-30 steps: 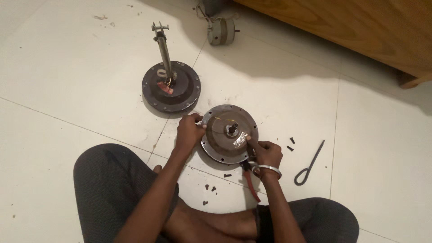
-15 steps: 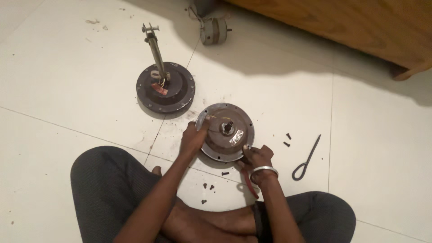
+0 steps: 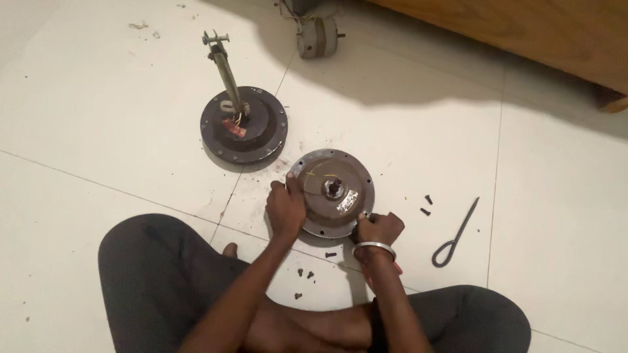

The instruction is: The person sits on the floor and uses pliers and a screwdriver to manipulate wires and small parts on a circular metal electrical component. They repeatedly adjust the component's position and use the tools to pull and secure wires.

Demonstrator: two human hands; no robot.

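My left hand clamps the left rim of the grey motor disc on the floor, right hand gripping its lower-right edge; I'd keep it flat, pressing evenly.

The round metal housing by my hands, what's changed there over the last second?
The right hand slid from the top of the round housing down to its lower right rim. The left hand keeps its grip on the left edge. The housing, the second disc with the rod and the loose screws haven't moved.
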